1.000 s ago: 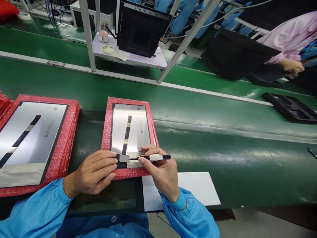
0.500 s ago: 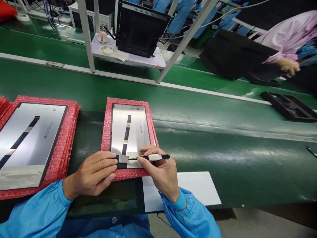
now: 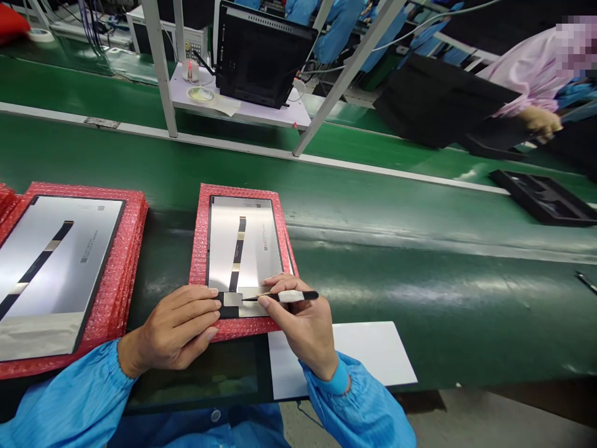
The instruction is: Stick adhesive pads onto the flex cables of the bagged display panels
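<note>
A display panel [image 3: 261, 249], silver side up, lies on red bubble wrap [image 3: 200, 236]. A black and gold flex cable [image 3: 238, 251] runs down its back to a black patch [image 3: 229, 313] with a silver rectangle [image 3: 232, 299] at the lower left corner. My left hand [image 3: 180, 323] has its fingers pressed together against the patch's left edge; what the fingertips grip is hidden. In my right hand [image 3: 303, 323] are black tweezers [image 3: 310, 295] with a white sleeve, pinched between thumb and fingers. Their tip points left and meets the silver rectangle's right edge.
To the left, another display panel [image 3: 88, 274] tops a stack of red bubble wrap [image 3: 133, 249]. White card [image 3: 373, 354] lies under my right wrist. Farther off are a black monitor [image 3: 265, 56] on a shelf, a black tray [image 3: 545, 196] and a co-worker's hand [image 3: 541, 122].
The whole view has shifted slightly. Both hands and the tweezers keep the same position on the panel.
</note>
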Motion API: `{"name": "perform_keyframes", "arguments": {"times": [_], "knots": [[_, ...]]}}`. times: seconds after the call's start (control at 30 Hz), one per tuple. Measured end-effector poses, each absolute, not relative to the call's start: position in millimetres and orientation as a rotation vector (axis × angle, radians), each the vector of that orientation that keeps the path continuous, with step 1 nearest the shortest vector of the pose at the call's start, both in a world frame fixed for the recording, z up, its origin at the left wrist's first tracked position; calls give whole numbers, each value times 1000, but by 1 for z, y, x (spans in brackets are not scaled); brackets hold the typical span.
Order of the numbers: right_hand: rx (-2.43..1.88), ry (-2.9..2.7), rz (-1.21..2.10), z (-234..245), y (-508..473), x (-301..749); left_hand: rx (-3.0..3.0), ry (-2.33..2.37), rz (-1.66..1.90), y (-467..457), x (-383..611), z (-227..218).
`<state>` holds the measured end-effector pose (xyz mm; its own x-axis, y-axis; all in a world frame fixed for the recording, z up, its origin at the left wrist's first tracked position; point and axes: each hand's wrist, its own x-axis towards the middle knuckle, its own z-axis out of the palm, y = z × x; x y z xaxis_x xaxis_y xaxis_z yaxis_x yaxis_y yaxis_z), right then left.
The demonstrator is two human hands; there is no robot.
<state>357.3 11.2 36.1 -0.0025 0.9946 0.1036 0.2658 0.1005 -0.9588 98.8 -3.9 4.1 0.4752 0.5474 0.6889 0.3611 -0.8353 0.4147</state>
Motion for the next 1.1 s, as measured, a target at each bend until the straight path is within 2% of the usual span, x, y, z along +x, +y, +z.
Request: {"name": "perform_keyframes", "arguments": {"times": [0.37, 1.1], "knots": [[-1313, -1278, 1106, 39, 12, 362, 2516, 808, 1294, -5, 99, 4], [-1345, -1384, 1074, 37, 11, 357, 2523, 787, 1299, -4, 99, 3]]}}
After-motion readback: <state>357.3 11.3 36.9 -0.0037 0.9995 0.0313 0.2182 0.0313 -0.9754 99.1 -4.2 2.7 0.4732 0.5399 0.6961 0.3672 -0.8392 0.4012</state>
